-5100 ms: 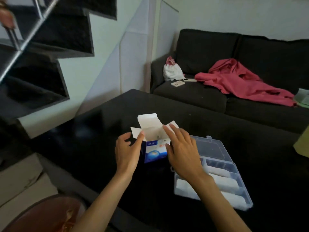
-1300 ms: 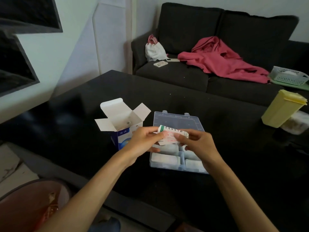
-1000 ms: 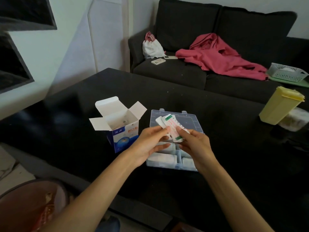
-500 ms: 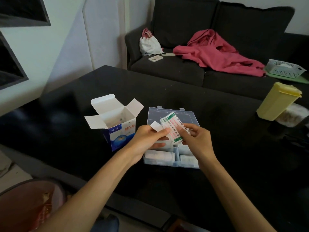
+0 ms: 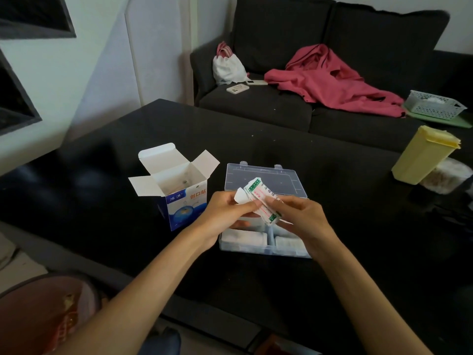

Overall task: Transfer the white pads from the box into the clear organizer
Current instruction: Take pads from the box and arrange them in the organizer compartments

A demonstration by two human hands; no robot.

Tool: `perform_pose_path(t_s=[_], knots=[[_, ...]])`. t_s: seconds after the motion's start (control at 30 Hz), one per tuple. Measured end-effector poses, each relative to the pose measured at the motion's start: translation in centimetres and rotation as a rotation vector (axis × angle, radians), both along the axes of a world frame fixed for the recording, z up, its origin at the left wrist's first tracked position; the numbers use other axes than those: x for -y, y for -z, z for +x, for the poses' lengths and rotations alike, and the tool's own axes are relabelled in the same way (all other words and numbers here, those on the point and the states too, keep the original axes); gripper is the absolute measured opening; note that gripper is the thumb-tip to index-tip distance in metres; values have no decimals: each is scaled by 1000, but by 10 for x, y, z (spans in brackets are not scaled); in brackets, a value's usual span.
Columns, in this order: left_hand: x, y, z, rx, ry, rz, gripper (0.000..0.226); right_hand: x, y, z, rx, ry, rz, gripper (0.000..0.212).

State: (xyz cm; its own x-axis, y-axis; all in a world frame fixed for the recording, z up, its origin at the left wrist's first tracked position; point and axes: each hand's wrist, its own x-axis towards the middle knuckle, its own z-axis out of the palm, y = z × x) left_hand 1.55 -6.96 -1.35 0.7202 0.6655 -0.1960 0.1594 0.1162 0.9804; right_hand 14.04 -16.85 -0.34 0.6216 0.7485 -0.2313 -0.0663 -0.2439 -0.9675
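A blue and white box [image 5: 179,193] stands open on the black table, its flaps spread. Right of it lies the clear organizer [image 5: 263,175] with its lid folded back and white pads [image 5: 244,238] in the near compartments. Above the organizer, both hands hold a small stack of white pads [image 5: 259,198] with green and red print. My left hand [image 5: 225,213] pinches the stack's left end and my right hand [image 5: 302,216] grips its right end.
A yellow lidded container [image 5: 422,155] and a clear tub [image 5: 448,175] stand at the table's right edge. A dark sofa behind holds a pink garment [image 5: 330,80], a white bag [image 5: 227,67], a phone and a mesh basket [image 5: 435,105]. A reddish bin [image 5: 43,313] sits bottom left.
Since five seconds ago the hands left the box and took up a stack of pads. In the last second the stack has turned and shifted slightly between both hands above the organizer.
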Motion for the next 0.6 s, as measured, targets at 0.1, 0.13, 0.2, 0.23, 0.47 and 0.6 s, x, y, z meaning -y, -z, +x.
perform_pose_path(t_s=[0.1, 0.13, 0.2, 0.23, 0.47, 0.6], knots=[[-1, -1, 1, 0, 16, -59, 18, -2, -1, 1, 36, 28, 0, 21], [-1, -3, 2, 11, 25, -94, 14, -2, -3, 2, 22, 14, -10, 23], [-2, -6, 2, 32, 37, -172, 9, 1, -3, 4, 2, -45, -31, 25], [-2, -7, 2, 44, 41, -207, 10, 2, -2, 5, 10, -69, -40, 24], [11, -7, 11, -145, 16, 190, 18, 7, 0, 6, 120, -143, -145, 28], [13, -5, 18, -170, -111, 410, 17, 11, 2, 13, 204, -33, -81, 26]])
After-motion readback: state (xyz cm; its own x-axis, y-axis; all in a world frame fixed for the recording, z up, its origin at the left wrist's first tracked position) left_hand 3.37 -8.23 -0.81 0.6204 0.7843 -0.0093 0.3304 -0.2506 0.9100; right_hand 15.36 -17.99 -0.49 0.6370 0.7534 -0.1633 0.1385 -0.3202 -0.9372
